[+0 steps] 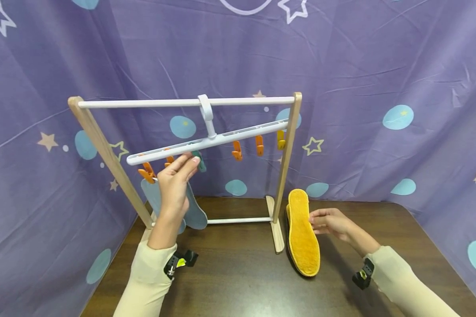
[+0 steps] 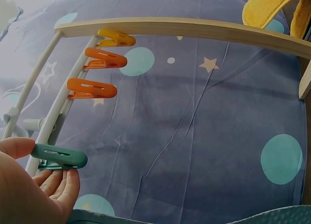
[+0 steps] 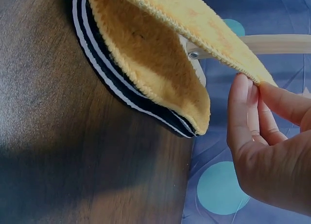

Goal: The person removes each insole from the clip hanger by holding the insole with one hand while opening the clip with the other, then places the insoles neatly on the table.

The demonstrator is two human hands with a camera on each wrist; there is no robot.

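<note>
A white clip hanger (image 1: 242,134) hangs tilted from the rack's top bar, its left end lower. My left hand (image 1: 173,187) pinches a green clip (image 2: 60,157) under the hanger between thumb and fingers. A fuzzy yellow insole (image 1: 303,240) is on the table's right side. My right hand (image 1: 331,223) pinches its edge, and the right wrist view shows this insole (image 3: 194,15) raised off a second yellow insole (image 3: 150,63) below. Dark layers with white edges lie under that one. Light blue insoles (image 1: 195,213) hang at the left, partly hidden by my left arm.
Wooden posts (image 1: 287,163) and a white top bar (image 1: 143,104) form the rack, which stands on a brown table (image 1: 238,273). Orange clips (image 1: 237,151) and a yellow clip (image 1: 280,140) line the hanger's right half. A purple patterned curtain (image 1: 361,79) hangs behind.
</note>
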